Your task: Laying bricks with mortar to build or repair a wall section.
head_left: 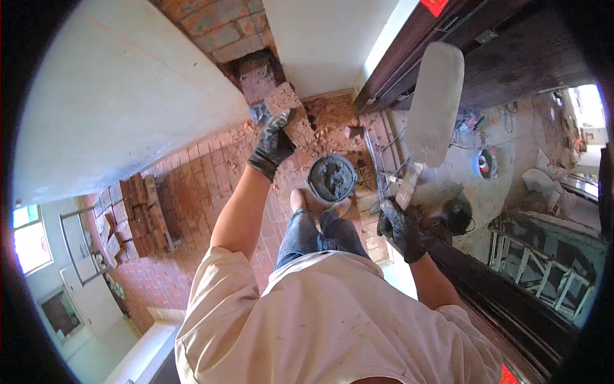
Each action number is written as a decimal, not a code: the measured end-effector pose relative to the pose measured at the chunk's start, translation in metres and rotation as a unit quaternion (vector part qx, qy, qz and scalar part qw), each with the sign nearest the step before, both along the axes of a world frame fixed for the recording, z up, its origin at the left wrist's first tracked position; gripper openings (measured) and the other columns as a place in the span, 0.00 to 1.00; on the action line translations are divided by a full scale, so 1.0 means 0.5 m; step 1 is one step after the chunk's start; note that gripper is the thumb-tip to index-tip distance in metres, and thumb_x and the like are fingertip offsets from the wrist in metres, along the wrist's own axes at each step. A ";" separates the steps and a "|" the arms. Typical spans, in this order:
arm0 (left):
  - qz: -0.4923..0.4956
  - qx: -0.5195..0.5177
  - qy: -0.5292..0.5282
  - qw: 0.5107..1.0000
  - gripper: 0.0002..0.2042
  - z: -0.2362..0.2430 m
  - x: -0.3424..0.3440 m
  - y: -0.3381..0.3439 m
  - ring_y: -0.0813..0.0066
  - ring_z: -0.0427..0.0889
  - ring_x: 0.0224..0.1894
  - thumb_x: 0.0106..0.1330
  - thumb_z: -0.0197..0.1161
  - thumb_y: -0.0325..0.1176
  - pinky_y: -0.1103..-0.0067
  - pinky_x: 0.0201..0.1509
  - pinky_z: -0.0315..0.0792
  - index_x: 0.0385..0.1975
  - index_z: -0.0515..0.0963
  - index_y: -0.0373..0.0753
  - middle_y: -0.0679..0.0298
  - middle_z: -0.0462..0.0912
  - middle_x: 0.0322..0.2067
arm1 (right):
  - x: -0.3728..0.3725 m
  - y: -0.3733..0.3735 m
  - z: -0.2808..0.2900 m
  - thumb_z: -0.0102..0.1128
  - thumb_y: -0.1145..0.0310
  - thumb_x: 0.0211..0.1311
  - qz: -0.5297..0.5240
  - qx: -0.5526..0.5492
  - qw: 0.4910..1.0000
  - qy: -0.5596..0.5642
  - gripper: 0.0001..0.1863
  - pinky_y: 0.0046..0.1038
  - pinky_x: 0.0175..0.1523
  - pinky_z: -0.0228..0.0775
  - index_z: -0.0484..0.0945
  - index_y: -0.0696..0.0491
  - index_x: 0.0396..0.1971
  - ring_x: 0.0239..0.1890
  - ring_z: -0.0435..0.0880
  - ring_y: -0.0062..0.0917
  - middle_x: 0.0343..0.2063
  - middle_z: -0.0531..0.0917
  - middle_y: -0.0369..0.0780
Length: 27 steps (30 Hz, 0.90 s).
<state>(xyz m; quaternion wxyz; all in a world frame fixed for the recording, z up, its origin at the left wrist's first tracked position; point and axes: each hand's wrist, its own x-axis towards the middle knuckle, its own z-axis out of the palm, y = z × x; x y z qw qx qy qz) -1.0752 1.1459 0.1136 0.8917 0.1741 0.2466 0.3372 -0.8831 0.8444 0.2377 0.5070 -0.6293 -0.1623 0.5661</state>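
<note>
Brick stack (137, 211): loose red bricks piled at the far left edge of the brick floor (204, 185), beside the pale plastered wall (121, 89).
Left hand (272, 144): dark work glove, arm stretched forward and up; fingers clenched around the lower end of a brick.
Brick (289, 114): reddish, grey mortar smeared on one end; held tilted, its upper end close to the dark gap (256, 70) in the brickwork between the plastered wall and the white pillar (320, 38). Contact with the wall cannot be told.
Bucket (331, 178): round, dark, holding grey mortar; stands on the brick floor just ahead of the person's feet, between the two hands.
Rubble: red crumbs and dust on the floor around the bucket, toward the door threshold.
Right hand (400, 227): dark glove, closed tight on the handle of a trowel.
Trowel (435, 105): long, pale, mortar-coated blade pointing up and away, raised clear of the bucket, in front of the dark wooden door frame (409, 45).
Far right: grey concrete floor (511, 153) with scattered small items, well apart from both hands.
</note>
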 end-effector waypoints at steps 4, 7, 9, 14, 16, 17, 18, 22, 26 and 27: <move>-0.011 -0.089 -0.028 0.996 0.22 -0.098 -0.040 -0.109 0.55 0.77 0.50 0.65 0.58 0.42 0.62 0.59 0.70 0.53 0.71 0.34 0.52 0.79 0.46 | -0.006 -0.028 -0.066 0.58 0.61 0.64 -0.024 -0.124 0.992 0.013 0.11 0.22 0.12 0.55 0.76 0.50 0.25 0.07 0.65 0.16 0.09 0.68 0.31; -0.018 -0.122 -0.041 0.992 0.21 -0.129 -0.063 -0.195 0.58 0.77 0.50 0.65 0.57 0.40 0.65 0.58 0.70 0.52 0.72 0.33 0.55 0.79 0.47 | -0.015 -0.042 -0.098 0.58 0.61 0.64 -0.018 -0.145 0.987 0.060 0.11 0.23 0.11 0.53 0.76 0.50 0.24 0.06 0.62 0.16 0.08 0.66 0.30; 0.002 -0.153 0.036 0.988 0.24 -0.122 -0.073 -0.226 0.55 0.76 0.51 0.66 0.55 0.45 0.62 0.59 0.70 0.55 0.70 0.34 0.52 0.77 0.49 | -0.022 -0.049 -0.108 0.59 0.60 0.64 -0.007 -0.207 0.975 0.081 0.11 0.22 0.12 0.52 0.78 0.52 0.27 0.06 0.60 0.15 0.07 0.65 0.29; -0.030 -0.126 0.039 0.991 0.31 0.000 -0.108 -0.222 0.55 0.75 0.54 0.66 0.54 0.53 0.61 0.61 0.68 0.59 0.65 0.34 0.50 0.73 0.55 | -0.028 -0.069 -0.122 0.59 0.59 0.64 0.000 -0.255 0.965 0.068 0.14 0.20 0.13 0.50 0.79 0.53 0.26 0.07 0.60 0.13 0.08 0.65 0.28; 0.004 -0.155 -0.095 0.983 0.35 0.061 -0.125 -0.200 0.57 0.74 0.56 0.64 0.55 0.57 0.62 0.61 0.68 0.62 0.63 0.34 0.50 0.72 0.56 | -0.024 -0.077 -0.134 0.58 0.58 0.64 -0.002 -0.216 0.973 0.082 0.14 0.20 0.13 0.50 0.78 0.53 0.25 0.07 0.59 0.13 0.08 0.64 0.28; -0.025 -0.149 -0.099 0.984 0.36 0.078 -0.125 -0.181 0.58 0.73 0.57 0.61 0.60 0.55 0.63 0.62 0.68 0.63 0.61 0.37 0.51 0.73 0.55 | -0.023 -0.080 -0.143 0.55 0.54 0.65 0.020 -0.219 0.973 0.067 0.17 0.23 0.10 0.49 0.79 0.52 0.26 0.04 0.57 0.15 0.05 0.61 0.28; -0.034 -0.140 -0.094 0.985 0.36 0.085 -0.119 -0.160 0.58 0.73 0.57 0.61 0.60 0.55 0.63 0.62 0.68 0.63 0.61 0.37 0.51 0.73 0.55 | -0.023 -0.084 -0.153 0.55 0.54 0.65 0.016 -0.235 0.970 0.065 0.17 0.23 0.10 0.49 0.79 0.52 0.26 0.04 0.57 0.15 0.05 0.61 0.28; -0.095 0.252 0.285 0.920 0.33 0.028 -0.089 0.022 0.61 0.75 0.53 0.53 0.72 0.37 0.64 0.57 0.70 0.58 0.66 0.39 0.53 0.74 0.51 | -0.041 -0.083 -0.196 0.57 0.56 0.65 -0.001 -0.232 0.969 0.083 0.17 0.21 0.13 0.48 0.78 0.53 0.24 0.07 0.58 0.13 0.07 0.63 0.28; -0.109 0.548 0.621 0.549 0.34 -0.118 -0.026 0.184 0.55 0.74 0.52 0.46 0.73 0.33 0.63 0.54 0.70 0.58 0.68 0.45 0.55 0.73 0.51 | -0.081 -0.071 -0.222 0.57 0.53 0.64 -0.008 -0.305 0.952 0.028 0.19 0.22 0.14 0.48 0.78 0.53 0.22 0.08 0.60 0.13 0.07 0.65 0.29; -0.098 0.560 0.715 0.406 0.35 -0.157 -0.015 0.211 0.53 0.72 0.53 0.45 0.73 0.34 0.61 0.54 0.69 0.58 0.68 0.48 0.56 0.72 0.52 | -0.095 -0.069 -0.224 0.57 0.53 0.64 -0.025 -0.302 0.952 0.045 0.19 0.22 0.14 0.49 0.78 0.53 0.22 0.08 0.60 0.13 0.07 0.65 0.29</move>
